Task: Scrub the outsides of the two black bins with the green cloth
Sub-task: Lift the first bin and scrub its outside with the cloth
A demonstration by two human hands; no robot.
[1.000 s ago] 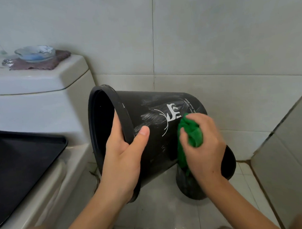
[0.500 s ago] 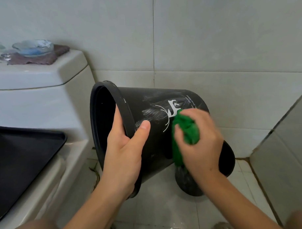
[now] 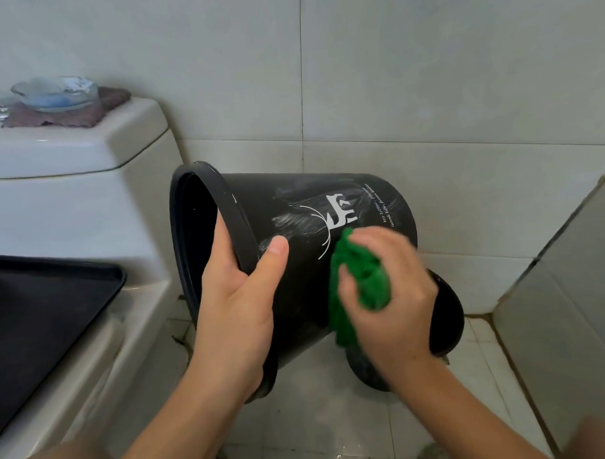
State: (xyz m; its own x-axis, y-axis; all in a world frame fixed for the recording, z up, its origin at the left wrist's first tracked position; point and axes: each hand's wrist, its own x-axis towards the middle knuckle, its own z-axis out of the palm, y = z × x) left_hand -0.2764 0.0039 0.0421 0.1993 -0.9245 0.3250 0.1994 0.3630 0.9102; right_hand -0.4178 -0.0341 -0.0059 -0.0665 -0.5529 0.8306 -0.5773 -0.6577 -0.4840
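Head view is showing a black bin (image 3: 294, 229) tipped on its side, its open mouth facing the toilet cistern (image 3: 69, 158) and its base pointing away from it. The left hand (image 3: 235, 310) is gripping the bin's rim: the fingers are going inside the mouth, and the thumb is lying flat on the outer wall, so this grip is narrow and closed over the rim. The right hand (image 3: 392, 295) is clutching a bunched green cloth (image 3: 361, 282), fingers curled round it, and is pressing it against the bin's outer wall just below the white printed logo (image 3: 338, 211). Whitish smears are showing on the wall beside the logo. A second black bin (image 3: 448, 313) is sitting on the floor just behind the right hand, largely hidden. A glass dish (image 3: 54, 93) is resting on a cloth mat (image 3: 60, 114) atop the cistern.
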